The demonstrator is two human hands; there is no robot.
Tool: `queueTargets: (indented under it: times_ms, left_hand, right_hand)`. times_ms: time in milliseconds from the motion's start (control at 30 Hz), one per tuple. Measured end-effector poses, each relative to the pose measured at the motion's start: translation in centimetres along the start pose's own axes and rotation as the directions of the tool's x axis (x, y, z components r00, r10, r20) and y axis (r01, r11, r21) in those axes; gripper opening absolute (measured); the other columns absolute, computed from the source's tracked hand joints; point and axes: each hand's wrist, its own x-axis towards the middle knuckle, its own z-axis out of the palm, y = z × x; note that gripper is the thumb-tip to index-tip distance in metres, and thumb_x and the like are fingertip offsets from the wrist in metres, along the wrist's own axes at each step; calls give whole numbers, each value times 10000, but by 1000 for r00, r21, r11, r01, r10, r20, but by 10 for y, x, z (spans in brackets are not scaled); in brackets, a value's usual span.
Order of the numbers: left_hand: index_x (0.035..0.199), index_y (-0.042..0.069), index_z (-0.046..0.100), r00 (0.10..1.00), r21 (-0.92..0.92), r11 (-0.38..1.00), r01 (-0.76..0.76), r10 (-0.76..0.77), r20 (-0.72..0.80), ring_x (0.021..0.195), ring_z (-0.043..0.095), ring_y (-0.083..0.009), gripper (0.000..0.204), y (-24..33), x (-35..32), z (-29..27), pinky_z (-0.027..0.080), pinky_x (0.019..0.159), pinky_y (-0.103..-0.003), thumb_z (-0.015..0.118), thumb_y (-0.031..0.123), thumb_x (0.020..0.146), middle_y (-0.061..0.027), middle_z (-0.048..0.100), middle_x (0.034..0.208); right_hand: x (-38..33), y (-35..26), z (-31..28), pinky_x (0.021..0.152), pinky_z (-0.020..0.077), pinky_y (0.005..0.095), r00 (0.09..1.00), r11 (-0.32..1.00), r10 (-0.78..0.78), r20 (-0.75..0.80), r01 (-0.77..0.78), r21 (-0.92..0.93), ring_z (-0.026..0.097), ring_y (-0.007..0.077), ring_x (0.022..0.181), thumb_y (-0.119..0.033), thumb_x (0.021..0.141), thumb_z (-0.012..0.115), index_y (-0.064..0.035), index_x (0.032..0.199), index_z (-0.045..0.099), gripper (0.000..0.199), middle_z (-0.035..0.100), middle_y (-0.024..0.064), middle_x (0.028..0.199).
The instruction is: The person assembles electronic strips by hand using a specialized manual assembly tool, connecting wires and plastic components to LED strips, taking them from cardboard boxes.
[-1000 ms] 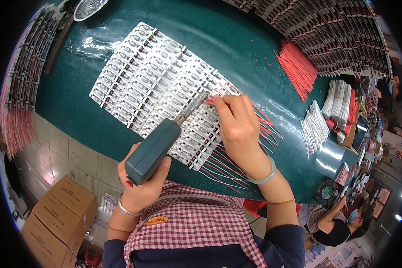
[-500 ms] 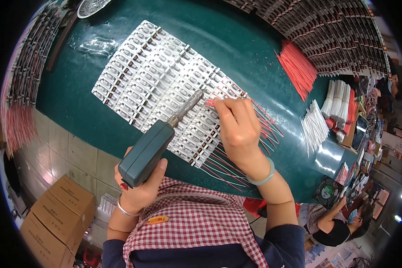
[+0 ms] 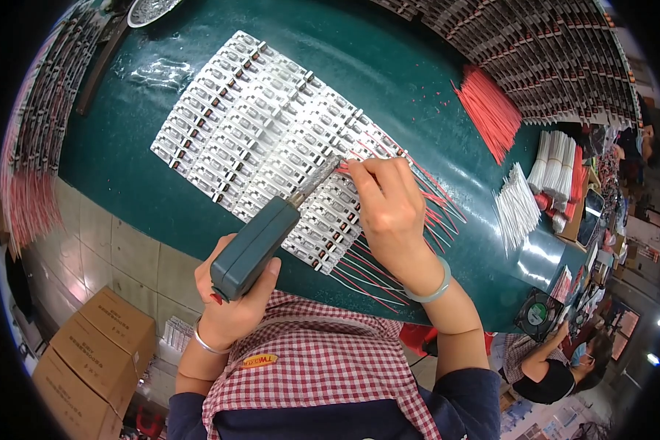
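My left hand [image 3: 235,312] is closed round the dark green body of a soldering gun [image 3: 253,246]. Its grey tip reaches up and right to the ends of short red wires [image 3: 342,169]. Those wires are pinched between the thumb and fingers of my right hand [image 3: 391,209]. Beneath both hands lies a slanted panel of white modules [image 3: 253,132] in several rows, with small dark and copper-coloured parts. Red and white wires [image 3: 367,277] trail from its right edge, partly covered by my right hand. Whether the tip touches a module is too small to tell.
On the green table [image 3: 389,81], a bundle of red wires [image 3: 489,114] and a pile of white wires [image 3: 517,209] lie to the right. Stacked modules [image 3: 535,51] fill the far right. A metal dish [image 3: 150,10] stands far left, a small fan [image 3: 539,314] near right. Another person [image 3: 546,374] sits beyond.
The soldering gun and my left hand have shifted slightly right and up, bringing the tip closer to my right fingertips. My right hand has barely moved.
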Motion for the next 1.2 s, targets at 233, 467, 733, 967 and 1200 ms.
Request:
queueTargets:
  times_ms: [233,467,733,967,1200]
  left_hand:
    - [948,-42,670,999,49,999,24,-25,22,642,575,-137,180,3,3,-2,461,603,-250,725,-24,777,-79,627,836]
    - [966,-24,698,994,36,999,5,-1,-106,636,616,-167,218,-9,-9,-3,482,578,-273,752,14,758,-98,658,837]
    - [975,-24,707,994,82,995,-48,56,-96,651,639,-200,234,-14,-15,-7,496,583,-281,759,32,754,-124,669,841]
    - [1009,-36,697,997,31,999,-30,32,-76,705,649,-175,254,-11,-15,-8,504,623,-275,749,0,763,-125,678,890]
    - [1002,-56,683,999,-1,1000,-11,11,-32,712,629,-157,237,-9,-15,-7,495,636,-262,736,-24,774,-113,671,917]
  right_hand:
    - [1,2,0,642,485,336,998,998,-47,29,48,-34,547,258,797,7,689,637,71,976,646,294,575,127,883]
    - [2,0,-1,648,488,344,998,998,-48,36,49,-36,548,264,803,5,684,633,72,971,641,295,569,131,883]
    - [-2,-4,1,641,500,345,999,1000,-10,-51,11,26,588,251,769,110,682,690,39,998,669,324,618,111,870]
    - [-9,-9,-1,638,501,338,999,998,10,-42,-7,61,594,248,748,114,679,691,36,989,669,321,642,114,882]
    - [-7,-11,0,640,502,343,1000,998,18,-20,-17,55,592,255,749,117,681,673,33,983,665,314,638,115,883]
